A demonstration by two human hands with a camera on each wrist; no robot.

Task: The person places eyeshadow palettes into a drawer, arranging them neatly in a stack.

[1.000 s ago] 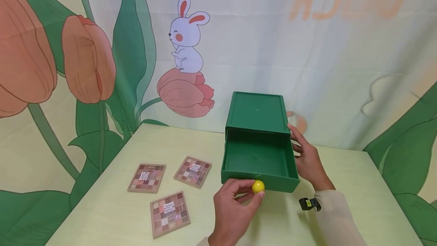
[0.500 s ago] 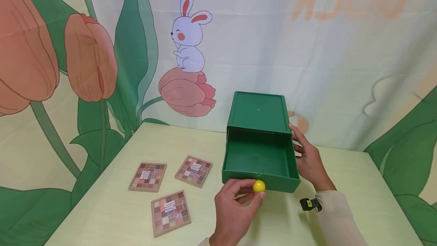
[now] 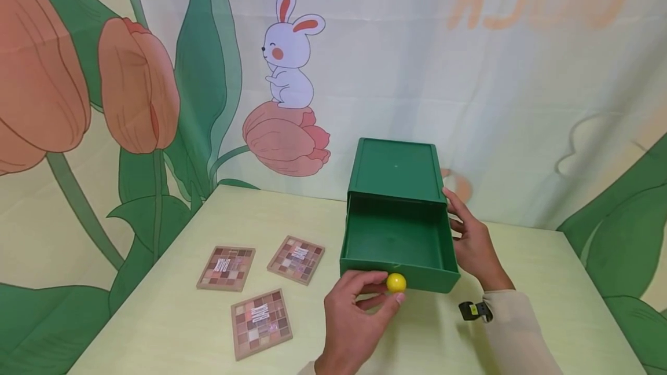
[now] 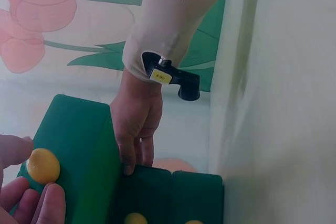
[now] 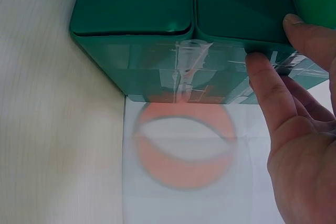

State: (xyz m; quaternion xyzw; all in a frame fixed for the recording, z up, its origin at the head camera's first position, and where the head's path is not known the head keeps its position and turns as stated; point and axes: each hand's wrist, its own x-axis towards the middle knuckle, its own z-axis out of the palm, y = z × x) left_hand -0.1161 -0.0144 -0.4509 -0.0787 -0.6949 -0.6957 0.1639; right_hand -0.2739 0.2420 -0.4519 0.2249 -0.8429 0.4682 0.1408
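A pale green tabletop (image 3: pixel 172 317) is being backed by a curtain (image 3: pixel 469 74) printed with tulips and a rabbit. Toward the far edge of the tabletop, right of its middle, a green drawer box (image 3: pixel 396 169) is standing, and its drawer (image 3: pixel 398 245) is being shown pulled out toward the near edge, its inside bare in the head view. The right side of the box is being steadied by the right hand (image 3: pixel 469 242), whose fingers are lying straight and flat against the green wall, the thumb resting at the top edge; nothing is being grasped by it. A small dark device (image 3: pixel 471 309) is being worn at that wrist, over a cream sleeve (image 3: pixel 516 334). At the drawer's front face, the yellow round knob (image 3: pixel 396 283) is being pinched by the left hand (image 3: pixel 356 320), thumb above and fingertips curled below it. Three eyeshadow palettes (image 3: pixel 260 323) are lying flat toward the left edge of the tabletop, well apart from both hands, two farther back and one nearer the near edge
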